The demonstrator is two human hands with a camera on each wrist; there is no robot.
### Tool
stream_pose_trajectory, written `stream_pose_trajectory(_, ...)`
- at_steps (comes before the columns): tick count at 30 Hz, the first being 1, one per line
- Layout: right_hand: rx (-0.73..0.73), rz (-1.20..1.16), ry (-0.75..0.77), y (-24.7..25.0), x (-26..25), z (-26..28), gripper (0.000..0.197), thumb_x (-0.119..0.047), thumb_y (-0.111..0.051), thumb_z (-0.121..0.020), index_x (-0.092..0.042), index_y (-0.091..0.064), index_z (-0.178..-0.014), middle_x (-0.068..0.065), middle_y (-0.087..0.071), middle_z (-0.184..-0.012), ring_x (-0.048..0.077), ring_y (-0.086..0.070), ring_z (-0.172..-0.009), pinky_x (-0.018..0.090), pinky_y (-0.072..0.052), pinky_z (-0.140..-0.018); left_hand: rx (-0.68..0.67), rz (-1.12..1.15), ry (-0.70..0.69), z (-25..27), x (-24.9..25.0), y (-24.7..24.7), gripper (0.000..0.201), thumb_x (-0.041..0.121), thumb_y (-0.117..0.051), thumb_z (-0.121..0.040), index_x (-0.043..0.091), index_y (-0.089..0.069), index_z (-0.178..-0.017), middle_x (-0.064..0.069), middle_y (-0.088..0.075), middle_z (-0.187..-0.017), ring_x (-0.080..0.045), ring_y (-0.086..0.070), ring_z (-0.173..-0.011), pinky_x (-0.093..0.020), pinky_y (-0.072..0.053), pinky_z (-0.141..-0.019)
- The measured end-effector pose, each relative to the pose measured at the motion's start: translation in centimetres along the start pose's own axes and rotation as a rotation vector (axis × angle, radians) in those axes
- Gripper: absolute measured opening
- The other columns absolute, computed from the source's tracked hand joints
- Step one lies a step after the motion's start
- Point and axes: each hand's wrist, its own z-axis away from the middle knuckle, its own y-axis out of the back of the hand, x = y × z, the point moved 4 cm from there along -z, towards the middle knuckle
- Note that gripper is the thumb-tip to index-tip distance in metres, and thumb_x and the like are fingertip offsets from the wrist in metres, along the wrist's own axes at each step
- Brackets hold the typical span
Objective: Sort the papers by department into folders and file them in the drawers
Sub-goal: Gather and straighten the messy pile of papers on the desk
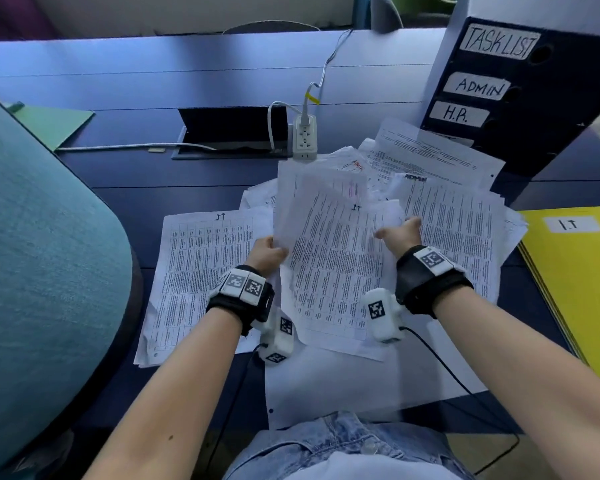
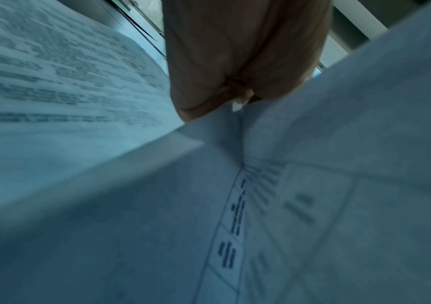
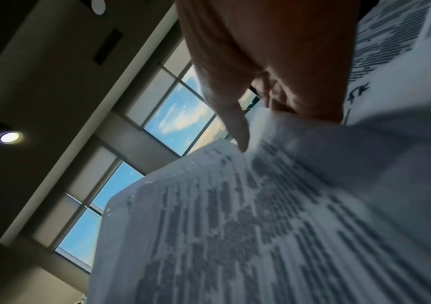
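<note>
Both hands hold a sheaf of printed I.T sheets (image 1: 329, 265) lifted off the dark blue table (image 1: 153, 74). My left hand (image 1: 277, 250) pinches its left edge, and my right hand (image 1: 394, 233) grips its right edge with the thumb on top. The left wrist view shows the left hand (image 2: 237, 96) closed on the sheets (image 2: 326, 174). In the right wrist view the thumb of the right hand (image 3: 243, 142) presses the printed page (image 3: 235, 226). A flat I.T pile (image 1: 201, 271) lies left of the hands. A yellow I.T folder (image 1: 579, 292) lies at the right.
A loose heap of papers (image 1: 437, 168) spreads behind my hands. A dark drawer unit (image 1: 520, 109) labelled TASK LIST, ADMIN and H.R. stands back right. A power strip (image 1: 305, 137) with cables sits mid-table, a green folder (image 1: 56, 128) far left, a teal chair back (image 1: 32, 244) beside it.
</note>
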Motion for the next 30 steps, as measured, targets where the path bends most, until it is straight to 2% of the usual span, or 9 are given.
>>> stream_pose_trajectory(2, -0.1, -0.062, 0.071, -0.2, -0.3, 0.1, 0.054, 0.002, -0.066, -0.078, 0.006, -0.045, -0.127, 0.02, -0.055, -0.125, 0.029, -0.055, -0.111, 0.034, -0.044, -0.093, 0.048, 0.072, 0.0, -0.2, -0.1, 0.7, 0.032, -0.005, -0.043, -0.092, -0.012, -0.047, -0.122, -0.024, -0.055, -0.12, -0.033, -0.052, -0.116, -0.043, -0.039, -0.104)
stream_pose_trajectory(6, -0.276, -0.229, 0.141, -0.9, -1.6, 1.5, 0.044, 0.012, -0.057, -0.082, -0.002, -0.048, -0.122, 0.019, -0.057, -0.123, 0.032, -0.056, -0.112, 0.039, -0.044, -0.098, 0.072, 0.174, -0.04, 0.2, 1.0, 2.5, 0.032, 0.005, -0.046, -0.093, -0.005, -0.046, -0.124, -0.018, -0.055, -0.12, -0.033, -0.049, -0.12, -0.046, -0.037, -0.106)
stream_pose_trajectory(10, -0.094, -0.288, 0.385, 0.4, -6.3, 3.8, 0.004, -0.002, -0.054, -0.09, -0.001, -0.057, -0.091, 0.011, -0.06, -0.083, 0.022, -0.058, -0.075, 0.033, -0.047, -0.069, 0.18, 0.149, -0.329, 1.3, 5.3, 4.3, 0.024, 0.004, -0.047, -0.093, -0.003, -0.051, -0.115, -0.009, -0.059, -0.104, -0.022, -0.056, -0.101, -0.023, -0.048, -0.086)
stream_pose_trajectory(12, 0.019, -0.335, 0.529, 1.3, -9.1, 5.1, 0.017, -0.014, -0.05, -0.094, -0.006, -0.052, -0.079, 0.01, -0.056, -0.076, 0.018, -0.057, -0.069, 0.036, -0.046, -0.069, 0.346, 0.15, -0.507, 2.6, 8.6, 5.3, 0.007, 0.004, -0.048, -0.093, 0.008, -0.053, -0.097, 0.0, -0.056, -0.087, -0.01, -0.055, -0.081, -0.011, -0.046, -0.068)
stream_pose_trajectory(16, 0.084, -0.522, 0.805, 2.7, -13.4, 7.9, 0.029, -0.014, -0.037, -0.1, -0.024, -0.042, -0.073, -0.011, -0.042, -0.071, -0.008, -0.043, -0.063, 0.013, -0.038, -0.07, 0.504, 0.196, -0.722, 4.3, 12.9, 6.8, 0.029, 0.004, -0.053, -0.09, 0.024, -0.046, -0.071, 0.004, -0.052, -0.075, 0.009, -0.052, -0.063, -0.009, -0.043, -0.061)
stream_pose_trajectory(21, 0.167, -0.508, 0.84, 3.9, -13.8, 7.1, 0.027, -0.013, -0.036, -0.099, -0.028, -0.047, -0.078, -0.014, -0.045, -0.072, -0.009, -0.047, -0.063, 0.02, -0.045, -0.069, 0.488, 0.358, -0.67, 2.7, 10.6, 8.3, 0.024, 0.015, -0.045, -0.094, 0.02, -0.051, -0.072, -0.003, -0.052, -0.074, -0.02, -0.053, -0.072, -0.033, -0.046, -0.068)
stream_pose_trajectory(24, 0.202, -0.502, 0.75, 4.5, -12.4, 4.9, 0.025, -0.009, -0.035, -0.099, -0.022, -0.057, -0.097, -0.008, -0.05, -0.076, 0.0, -0.051, -0.063, 0.039, -0.051, -0.069, 0.564, 0.35, -0.572, 2.2, 8.5, 9.2, 0.033, 0.006, -0.04, -0.097, 0.02, -0.047, -0.068, 0.003, -0.046, -0.067, -0.004, -0.047, -0.056, -0.017, -0.039, -0.054)
stream_pose_trajectory(27, 0.216, -0.585, 0.638, 5.0, -11.3, 3.4, 0.03, 0.001, -0.03, -0.099, 0.0, -0.052, -0.12, -0.003, -0.046, -0.075, 0.0, -0.048, -0.055, 0.022, -0.046, -0.059, 0.576, 0.261, -0.496, 1.2, 6.3, 10.0, 0.037, 0.007, -0.04, -0.097, 0.019, -0.038, -0.061, 0.003, -0.035, -0.061, -0.006, -0.034, -0.053, -0.017, -0.031, -0.05)
stream_pose_trajectory(30, 0.229, -0.571, 0.581, 4.9, -10.5, 2.4, 0.026, 0.001, -0.03, -0.099, 0.0, -0.052, -0.112, -0.003, -0.045, -0.075, 0.0, -0.046, -0.055, 0.014, -0.04, -0.054, 0.562, 0.206, -0.41, 0.2, 4.4, 10.7, 0.038, 0.007, -0.041, -0.094, 0.018, -0.035, -0.059, 0.002, -0.03, -0.06, -0.009, -0.03, -0.057, -0.023, -0.028, -0.053)
